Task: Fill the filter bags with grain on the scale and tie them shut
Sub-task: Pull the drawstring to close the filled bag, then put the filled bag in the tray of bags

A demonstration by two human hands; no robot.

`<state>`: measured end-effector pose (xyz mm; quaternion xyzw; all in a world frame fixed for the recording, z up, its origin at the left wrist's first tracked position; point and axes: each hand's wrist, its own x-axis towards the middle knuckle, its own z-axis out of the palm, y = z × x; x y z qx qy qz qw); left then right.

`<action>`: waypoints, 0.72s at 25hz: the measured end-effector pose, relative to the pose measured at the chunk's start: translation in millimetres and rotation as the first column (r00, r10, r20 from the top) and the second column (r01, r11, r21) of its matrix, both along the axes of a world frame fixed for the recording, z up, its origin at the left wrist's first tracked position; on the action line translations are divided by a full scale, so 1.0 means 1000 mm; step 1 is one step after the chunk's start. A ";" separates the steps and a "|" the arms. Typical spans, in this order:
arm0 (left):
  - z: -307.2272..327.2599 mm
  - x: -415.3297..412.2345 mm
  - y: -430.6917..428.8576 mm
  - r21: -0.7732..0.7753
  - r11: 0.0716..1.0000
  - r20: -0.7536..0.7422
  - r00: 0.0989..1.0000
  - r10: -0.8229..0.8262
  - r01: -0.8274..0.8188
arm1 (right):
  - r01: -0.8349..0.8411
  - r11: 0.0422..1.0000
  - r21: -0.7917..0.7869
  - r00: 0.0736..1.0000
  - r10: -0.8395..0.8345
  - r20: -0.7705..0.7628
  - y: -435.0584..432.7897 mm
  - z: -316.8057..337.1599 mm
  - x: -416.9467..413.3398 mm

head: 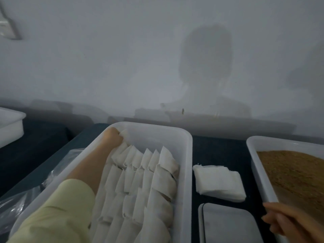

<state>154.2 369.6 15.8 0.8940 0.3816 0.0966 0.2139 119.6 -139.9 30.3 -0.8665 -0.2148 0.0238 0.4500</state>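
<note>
"White filled bags [149, 172] lie in rows in the long tray [187, 155]; which step is in hand?"

"Stowing, I'd judge; the left hand [113, 137] is at the tray's far left corner, its fingers curled round one bag [125, 134]; whether it is setting that bag down or lifting it, I cannot tell."

"And the right hand [280, 220]?"

"Low by the near rim of the grain tray [252, 155], fingers loosely extended, nothing in them that I can see, though it is blurred; the grain [294, 174] lies heaped just beyond it."

"So what does the next move call for?"

"Probably a fresh one from the stack of empty bags [219, 181] on the dark table [219, 151], between the two trays; it wants opening over the scale [228, 223], just in front of that stack, then filling without spilling."
</note>
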 end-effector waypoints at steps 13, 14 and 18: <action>0.039 0.009 -0.066 0.554 0.826 -0.152 0.988 -0.017 0.100 | 0.099 0.992 0.079 0.976 -0.112 0.188 0.015 0.008 -0.022; 0.049 0.012 -0.088 0.633 0.757 -0.137 0.986 -0.096 0.162 | 0.094 0.994 0.052 0.973 -0.103 0.205 0.015 0.010 -0.024; 0.061 0.017 -0.210 0.701 0.504 -0.166 0.803 -0.573 0.505 | 0.097 0.994 0.055 0.971 -0.106 0.213 0.012 0.012 -0.024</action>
